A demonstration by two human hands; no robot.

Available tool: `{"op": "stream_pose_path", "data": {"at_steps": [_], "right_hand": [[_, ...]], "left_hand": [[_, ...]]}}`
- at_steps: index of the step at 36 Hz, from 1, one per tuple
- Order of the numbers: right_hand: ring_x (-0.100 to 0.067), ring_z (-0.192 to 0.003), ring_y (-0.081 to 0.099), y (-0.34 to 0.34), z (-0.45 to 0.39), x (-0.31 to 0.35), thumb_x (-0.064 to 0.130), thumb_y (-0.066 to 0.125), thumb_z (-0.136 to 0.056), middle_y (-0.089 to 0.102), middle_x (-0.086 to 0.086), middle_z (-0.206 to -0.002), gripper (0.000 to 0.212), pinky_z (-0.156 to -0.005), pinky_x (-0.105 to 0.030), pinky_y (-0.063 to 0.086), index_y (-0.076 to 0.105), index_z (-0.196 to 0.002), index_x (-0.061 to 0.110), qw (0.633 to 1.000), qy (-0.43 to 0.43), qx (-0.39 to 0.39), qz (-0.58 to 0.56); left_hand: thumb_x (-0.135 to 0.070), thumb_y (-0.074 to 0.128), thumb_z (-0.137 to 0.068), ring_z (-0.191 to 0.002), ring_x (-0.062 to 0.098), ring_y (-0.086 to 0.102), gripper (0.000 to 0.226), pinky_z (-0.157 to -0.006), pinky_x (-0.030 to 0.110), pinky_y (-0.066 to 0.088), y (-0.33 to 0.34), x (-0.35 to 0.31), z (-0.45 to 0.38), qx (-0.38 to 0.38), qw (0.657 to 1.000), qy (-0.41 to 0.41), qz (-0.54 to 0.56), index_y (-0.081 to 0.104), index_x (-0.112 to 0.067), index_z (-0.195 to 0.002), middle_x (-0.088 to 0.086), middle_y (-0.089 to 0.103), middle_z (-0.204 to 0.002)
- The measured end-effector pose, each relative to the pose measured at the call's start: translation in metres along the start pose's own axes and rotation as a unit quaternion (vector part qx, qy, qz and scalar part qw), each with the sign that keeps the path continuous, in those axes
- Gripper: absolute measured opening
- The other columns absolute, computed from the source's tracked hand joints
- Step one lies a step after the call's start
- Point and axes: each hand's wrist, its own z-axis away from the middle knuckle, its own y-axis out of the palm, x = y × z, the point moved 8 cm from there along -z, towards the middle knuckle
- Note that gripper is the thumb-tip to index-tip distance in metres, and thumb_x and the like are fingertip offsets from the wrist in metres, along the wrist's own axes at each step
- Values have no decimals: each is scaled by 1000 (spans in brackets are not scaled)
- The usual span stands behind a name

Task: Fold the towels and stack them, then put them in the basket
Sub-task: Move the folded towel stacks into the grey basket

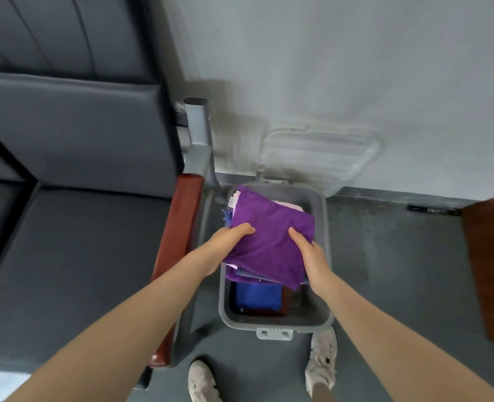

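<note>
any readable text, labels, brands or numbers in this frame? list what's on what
None can be read.
Small pale tag at the far corner of the purple towel: too blurred to tell whether it carries print.
Grey bin, clear lid, shoes: no visible lettering.

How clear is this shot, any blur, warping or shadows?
Head view: soft overall, wide-angle bend at the edges, sofa lines curve; flat light, faint shadow on the wall above the basket; purple towel and both hands reasonably sharp.
</note>
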Motion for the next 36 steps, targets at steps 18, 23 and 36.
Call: {"op": "stream_pose_path", "data": {"at_steps": [18, 23, 36], "right_hand": [[-26, -96, 66, -99, -179, -51, 21, 76, -81, 69, -6, -107, 44, -81, -42, 56, 59, -120, 12, 994, 72, 23, 84], [-24, -96, 65, -86, -221, -73, 32, 75, -83, 67, -4, -108, 45, -75, -35, 56, 56, -122, 17, 994, 75, 23, 76], [-28, -123, 53, -12, -363, -112, 17, 54, -98, 53, -6, -137, 49, -91, -36, 47, 38, -144, 16, 975, 16, 112, 193]], "left_hand": [[-36, 68, -85, -106, 24, 60, 49, -97, 39, 47, 103, 74, -171, -71, 989, -102, 78, 55, -12, -126, 6, 64, -119], [-29, 59, -94, -110, 26, 57, 44, -84, 30, 44, 92, 85, -227, -114, 991, -60, 26, 50, -9, -133, 12, 59, -128], [-22, 52, -96, -114, 32, 55, 38, -97, 36, 46, 29, 111, -358, -228, 961, 25, -155, 49, -7, -131, 15, 58, -126]]}}
